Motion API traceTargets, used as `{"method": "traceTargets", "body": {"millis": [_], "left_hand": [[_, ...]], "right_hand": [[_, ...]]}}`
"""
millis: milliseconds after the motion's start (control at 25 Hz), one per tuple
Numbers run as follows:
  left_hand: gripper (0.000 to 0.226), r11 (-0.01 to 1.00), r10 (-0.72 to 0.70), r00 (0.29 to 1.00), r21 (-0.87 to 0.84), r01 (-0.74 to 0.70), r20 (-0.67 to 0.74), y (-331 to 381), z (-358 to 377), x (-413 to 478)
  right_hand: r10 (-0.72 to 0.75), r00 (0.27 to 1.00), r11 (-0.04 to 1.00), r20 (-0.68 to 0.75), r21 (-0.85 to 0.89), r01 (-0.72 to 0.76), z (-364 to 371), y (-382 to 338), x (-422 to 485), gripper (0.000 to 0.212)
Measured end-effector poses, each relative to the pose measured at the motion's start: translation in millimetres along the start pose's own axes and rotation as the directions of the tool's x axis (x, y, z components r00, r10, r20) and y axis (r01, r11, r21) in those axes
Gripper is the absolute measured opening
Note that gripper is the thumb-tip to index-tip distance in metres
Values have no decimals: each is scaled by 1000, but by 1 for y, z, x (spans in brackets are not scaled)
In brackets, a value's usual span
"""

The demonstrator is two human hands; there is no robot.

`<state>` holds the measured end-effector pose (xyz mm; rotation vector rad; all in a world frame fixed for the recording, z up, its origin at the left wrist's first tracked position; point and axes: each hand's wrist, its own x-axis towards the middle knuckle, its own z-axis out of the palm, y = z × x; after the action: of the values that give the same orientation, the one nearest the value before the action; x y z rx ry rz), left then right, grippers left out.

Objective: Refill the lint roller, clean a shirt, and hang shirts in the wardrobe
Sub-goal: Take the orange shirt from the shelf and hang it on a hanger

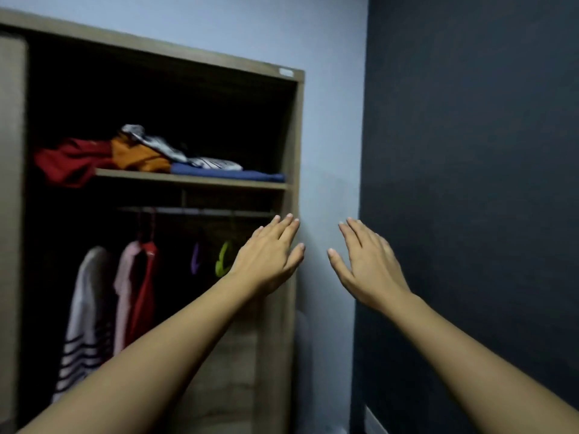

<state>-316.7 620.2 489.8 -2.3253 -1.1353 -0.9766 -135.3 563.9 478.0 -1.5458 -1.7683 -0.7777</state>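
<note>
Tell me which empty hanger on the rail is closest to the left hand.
The green hanger, right beside the left hand; the purple hanger hangs farther away.

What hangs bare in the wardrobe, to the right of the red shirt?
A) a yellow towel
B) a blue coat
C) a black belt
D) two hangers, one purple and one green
D: a purple hanger and a green hanger hang with nothing on them below the rail, right of the red shirt.
</note>
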Motion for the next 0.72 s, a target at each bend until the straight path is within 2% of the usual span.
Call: {"method": "traceTargets", "body": {"millis": [160,280,440,600,720], "left_hand": [[70,986,58,996,161,-48,-64,-105,-38,21],[83,963,101,989,259,-71,-104,-173,-64,34],[70,923,166,972,373,-93,-169,-257,-91,55],[59,883,213,964,454,-119,-162,-314,-102,75],[59,898,194,962,429,-95,-194,-340,-103,94]], "right_hand": [[-82,993,994,-90,65,88,32,-74,80,68],[-131,977,989,-167,49,141,61,-122,136,77],[-199,944,980,-262,-40,196,94,-174,198,68],[-285,924,955,-256,-152,253,120,-197,232,57],[-333,918,935,-215,-200,293,134,-198,262,54]]}}
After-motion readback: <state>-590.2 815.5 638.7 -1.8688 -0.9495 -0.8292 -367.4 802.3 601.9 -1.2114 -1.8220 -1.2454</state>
